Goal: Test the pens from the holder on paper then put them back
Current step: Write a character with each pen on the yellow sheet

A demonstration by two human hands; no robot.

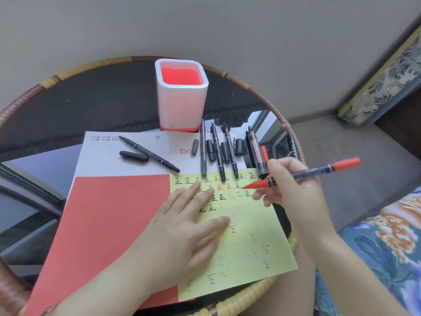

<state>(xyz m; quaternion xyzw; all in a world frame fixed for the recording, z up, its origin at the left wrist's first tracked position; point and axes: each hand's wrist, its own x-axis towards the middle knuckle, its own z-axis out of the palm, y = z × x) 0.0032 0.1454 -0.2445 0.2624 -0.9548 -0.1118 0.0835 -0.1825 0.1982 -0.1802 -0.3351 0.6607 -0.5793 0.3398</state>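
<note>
**On the yellow sheet: red marker under test**

Your right hand (293, 185) holds the red marker (303, 175), tip at the yellow paper (255, 224); your left hand (182, 226) lies flat, fingers spread, pinning it. Keep that pressure and stroke lightly. Uncapped pens (218, 153) lie beside the empty holder (182, 96). Rows of "正" are legible; one barrel apparently reads "WHITEBOARD".
</note>
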